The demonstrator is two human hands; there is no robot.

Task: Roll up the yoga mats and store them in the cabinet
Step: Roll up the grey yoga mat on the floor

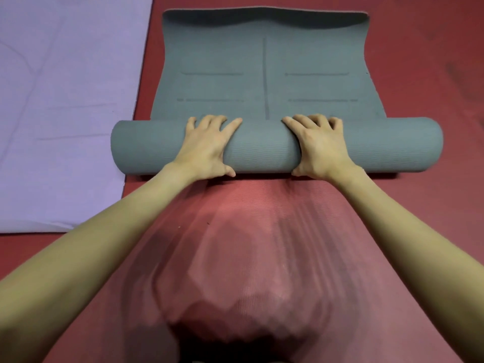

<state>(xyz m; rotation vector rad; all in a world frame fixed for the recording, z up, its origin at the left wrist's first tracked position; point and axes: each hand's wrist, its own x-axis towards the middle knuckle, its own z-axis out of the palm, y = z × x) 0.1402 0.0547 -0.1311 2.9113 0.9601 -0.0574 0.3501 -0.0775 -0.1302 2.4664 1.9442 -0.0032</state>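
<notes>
A grey-green yoga mat (264, 61) lies on a red mat (262, 231), its near part wound into a thick roll (262, 150) lying crosswise. The far part is still flat, with printed guide lines and a far edge that curls up slightly. My left hand (207, 148) grips the roll left of its middle, fingers curled over the top and thumb against the near side. My right hand (319, 148) grips it the same way right of the middle. Both forearms reach forward from the bottom corners.
A light purple mat (60, 100) lies flat on the left, its edge close to the roll's left end. Dark red floor (432, 61) shows to the right and beyond the mats. No cabinet is in view.
</notes>
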